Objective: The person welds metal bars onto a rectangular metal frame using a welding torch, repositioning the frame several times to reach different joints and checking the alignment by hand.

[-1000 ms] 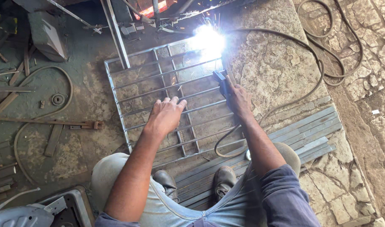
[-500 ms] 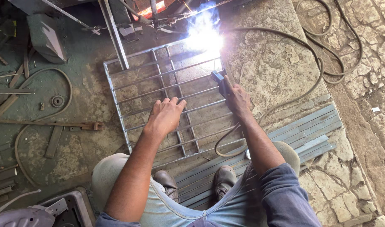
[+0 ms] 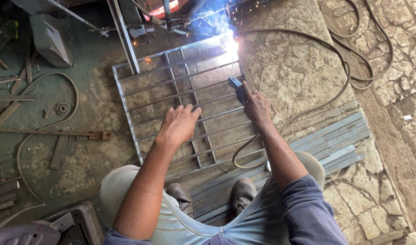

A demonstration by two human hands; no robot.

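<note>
Head view: right hand (image 3: 255,105) is clenching the welding holder (image 3: 237,88), arcing at the metal grate (image 3: 171,104) corner; left hand (image 3: 180,124), released, is pressing flat on the bars, steadying best.

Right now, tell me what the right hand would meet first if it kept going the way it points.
The right hand, gripping the blue electrode holder, points up toward the bright arc. It would likely first meet the top corner of the metal grille there, though the glare hides exact depth.
</note>
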